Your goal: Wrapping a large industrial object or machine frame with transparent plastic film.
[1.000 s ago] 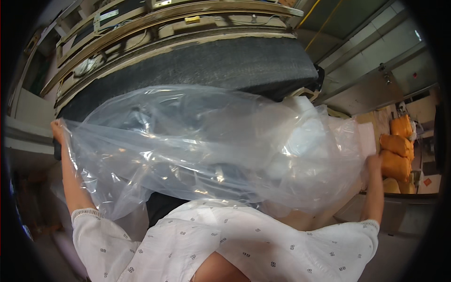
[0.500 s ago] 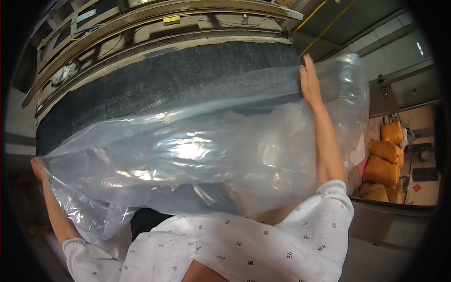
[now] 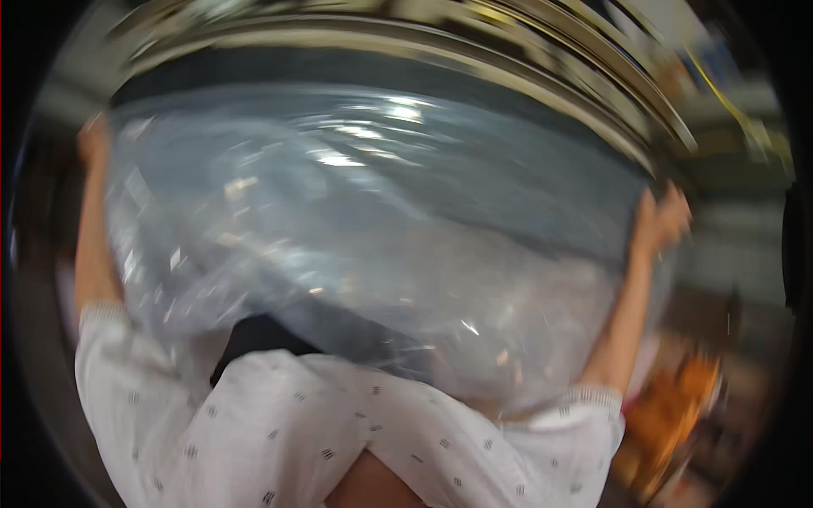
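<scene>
A large clear plastic sheet point(image 3: 364, 203) lies spread over a dark grey, rough-topped surface point(image 3: 279, 69), reaching back almost to its far edge. Its near part hangs in loose, shiny folds in front of my body. At the far left, my left hand point(image 3: 95, 140) is closed at the sheet's left edge, though blurred. My right hand point(image 3: 663, 224) is at the right end of the dark surface, beside the sheet's right edge. Motion smears its fingers, so its hold on the plastic cannot be made out. Both arms are stretched wide.
Behind the dark surface runs a long pale rail point(image 3: 423, 38) with frame parts above it. A yellow cord point(image 3: 716, 85) hangs at the upper right. Orange bundles point(image 3: 669, 415) lie at the lower right, blurred.
The sheet has been drawn farther back over the dark surface and spread wider. My left hand has moved away from me; my right hand has moved outward to the right. The whole view has turned.
</scene>
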Available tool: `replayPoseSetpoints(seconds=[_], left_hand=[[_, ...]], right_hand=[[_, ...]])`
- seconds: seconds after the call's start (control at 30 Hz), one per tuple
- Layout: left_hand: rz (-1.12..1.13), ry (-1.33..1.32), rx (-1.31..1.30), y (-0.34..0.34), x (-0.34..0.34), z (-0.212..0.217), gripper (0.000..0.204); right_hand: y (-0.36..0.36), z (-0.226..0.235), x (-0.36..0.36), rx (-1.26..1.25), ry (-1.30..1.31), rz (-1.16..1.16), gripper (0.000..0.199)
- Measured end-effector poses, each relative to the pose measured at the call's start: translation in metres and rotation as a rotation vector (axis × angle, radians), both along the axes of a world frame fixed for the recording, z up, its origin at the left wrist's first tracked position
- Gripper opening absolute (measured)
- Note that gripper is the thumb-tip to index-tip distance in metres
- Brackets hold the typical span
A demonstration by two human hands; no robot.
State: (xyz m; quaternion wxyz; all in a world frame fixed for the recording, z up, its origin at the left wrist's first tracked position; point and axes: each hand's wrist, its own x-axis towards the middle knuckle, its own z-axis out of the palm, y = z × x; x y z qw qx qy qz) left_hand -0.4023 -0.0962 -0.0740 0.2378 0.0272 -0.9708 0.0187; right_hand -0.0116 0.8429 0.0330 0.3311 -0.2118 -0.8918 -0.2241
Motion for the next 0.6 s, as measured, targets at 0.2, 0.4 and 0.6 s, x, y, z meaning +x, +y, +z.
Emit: replayPoseSetpoints(seconds=[0.2,0.4,0.6], left_hand=[[0.01,0.462,0.48,0.004,0.034,0.032,0.023],[-0.107,0.555,0.828,0.122,0.045,0.031,0.016],[-0.019,0.647,0.76,0.109,0.039,0.041,0.016]], right_hand=[[0.085,-0.048,0.0,-0.742,-0.074,0.085,0.059],[0.044,-0.019,-0.031,-0.276,-0.515,-0.301,0.048],[-0.293,0.039,-0.064,-1.459,-0.347,0.85,0.024]])
